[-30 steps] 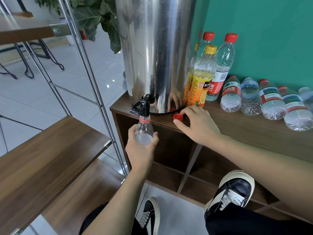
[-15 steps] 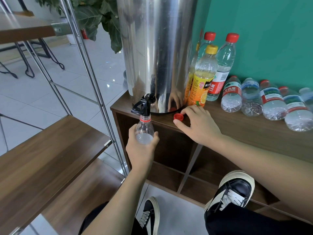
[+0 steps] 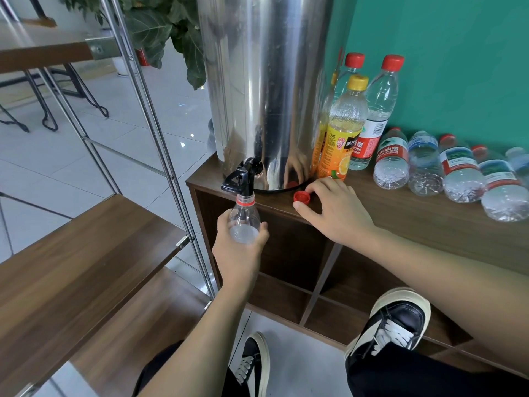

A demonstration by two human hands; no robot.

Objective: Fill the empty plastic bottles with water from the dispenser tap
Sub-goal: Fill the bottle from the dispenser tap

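- Holding the bottle [image 3: 244, 222] under the tap [image 3: 240, 179] is where you are: your left hand [image 3: 239, 250] grips its body from below, fingers [image 3: 221, 222] and thumb curled round it, with the open neck right at the spout.
- Compared with the frames of a second and half a second ago, almost nothing has moved. The bottle sits at the same spot under the tap, and the water level inside looks much the same, low in the visible upper part.
- No stream can be made out between spout and neck, so you cannot tell from here whether water is running.
- Your right hand [image 3: 335, 210] rests on the worktop [image 3: 415, 222] just right of the tap, as before, fingers loosely spread. A fingertip touches the red cap [image 3: 301, 197], which lies beside the dispenser [image 3: 266, 90] base; the hand has not closed on it.
- For the task, this reads as a pause: the tap lever probably still needs working, or the fill is slow.
- Further right of the tap, capped bottles [image 3: 423, 164] lie in a row and others [image 3: 380, 107] stand against the dispenser.
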